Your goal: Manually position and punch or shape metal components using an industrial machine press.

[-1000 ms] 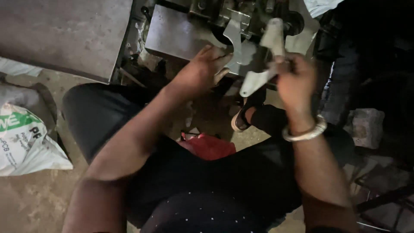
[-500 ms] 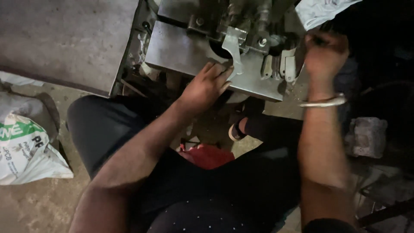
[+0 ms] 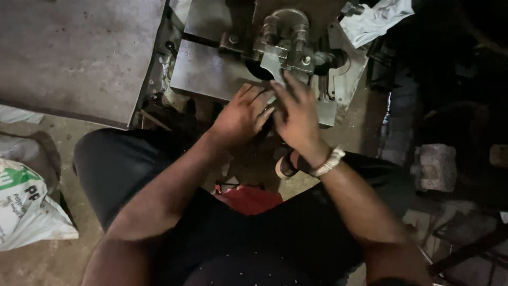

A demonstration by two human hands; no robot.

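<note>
both hands meet at the front edge of the metal press bed. left hand and right hand touch, fingers spread flat over a hidden workpiece; grip cannot be told. clamp fixture sits just beyond the right fingertips.

The metal machine is grey, with shiny silver bolts and a dark round hole in it. The flat metal plate under it is dull grey with pale scratches. The big surface to the side is darker grey with rusty brown smudges. A silver bracelet shines on the right hand's wrist. The person's clothes are black with tiny white dots low down. A red cloth shows by the lap. The sandal is black with a white edge. The sack is white with green and black print. The crumpled bag is pale white. The floor is dusty brown.
</note>
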